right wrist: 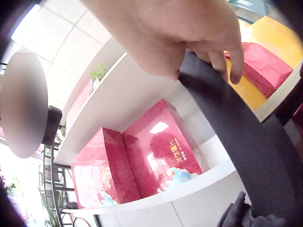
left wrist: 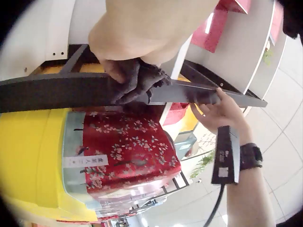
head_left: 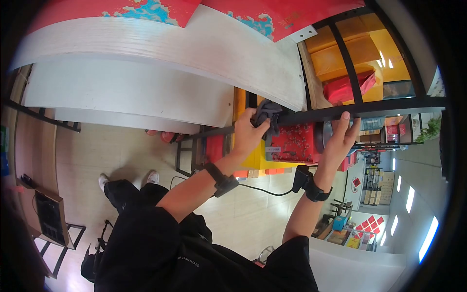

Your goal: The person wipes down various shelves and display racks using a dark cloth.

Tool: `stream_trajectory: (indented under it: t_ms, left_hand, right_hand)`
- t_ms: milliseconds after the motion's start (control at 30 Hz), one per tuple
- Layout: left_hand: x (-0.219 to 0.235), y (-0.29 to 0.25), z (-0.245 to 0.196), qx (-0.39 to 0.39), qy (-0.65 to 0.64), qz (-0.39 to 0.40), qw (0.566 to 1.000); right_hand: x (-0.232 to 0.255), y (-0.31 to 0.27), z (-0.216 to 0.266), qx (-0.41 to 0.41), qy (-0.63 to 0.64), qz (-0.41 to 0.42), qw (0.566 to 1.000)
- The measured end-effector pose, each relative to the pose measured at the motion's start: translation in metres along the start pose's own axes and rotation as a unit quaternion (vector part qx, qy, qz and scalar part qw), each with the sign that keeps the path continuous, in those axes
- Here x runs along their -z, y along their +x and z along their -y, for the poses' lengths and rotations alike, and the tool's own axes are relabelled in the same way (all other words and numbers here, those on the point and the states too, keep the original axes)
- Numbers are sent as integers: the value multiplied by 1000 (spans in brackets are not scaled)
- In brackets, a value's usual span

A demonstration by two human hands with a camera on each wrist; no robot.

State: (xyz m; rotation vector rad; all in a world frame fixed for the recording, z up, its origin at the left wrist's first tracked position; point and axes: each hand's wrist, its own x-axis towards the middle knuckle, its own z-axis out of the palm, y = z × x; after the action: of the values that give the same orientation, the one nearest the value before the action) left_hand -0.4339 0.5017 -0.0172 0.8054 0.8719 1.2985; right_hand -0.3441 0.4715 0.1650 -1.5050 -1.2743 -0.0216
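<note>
My left hand (head_left: 247,135) grips a crumpled dark grey cloth (head_left: 268,116) between thumb and fingers. The cloth lies against a black metal shelf post (head_left: 311,116); in the left wrist view the bunched cloth (left wrist: 137,84) overlaps the post's edge. Farther along, my right hand (head_left: 338,141) holds the same post, thumb on one side and fingers on the other, as the right wrist view shows around the black post (right wrist: 222,104). A bit of the cloth (right wrist: 239,215) shows at the bottom there. My left fingertips are partly hidden by the cloth.
Beside the post are a red floral box (head_left: 292,142) and a yellow box (left wrist: 33,151). White shelf boards (head_left: 146,82) carry red gift boxes (right wrist: 161,146). A red package (head_left: 348,87) sits among orange-yellow boxes (head_left: 350,44). A cable (head_left: 265,192) hangs between my wrists.
</note>
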Motion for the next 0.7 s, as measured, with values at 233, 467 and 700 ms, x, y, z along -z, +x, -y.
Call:
stream_trajectory:
  t_ms: [233, 467, 700]
  left_hand:
    - [-22, -24, -43, -202, -9, 45, 978]
    - [6, -7, -11, -210, 111, 25, 971]
    - [40, 10, 47, -124, 215, 4, 969]
  right_hand:
    - [0, -2, 0, -14, -19, -14, 1000]
    - [-1, -2, 1, 5, -15, 5, 1000]
    - [-5, -3, 2, 9, -18, -9, 1000]
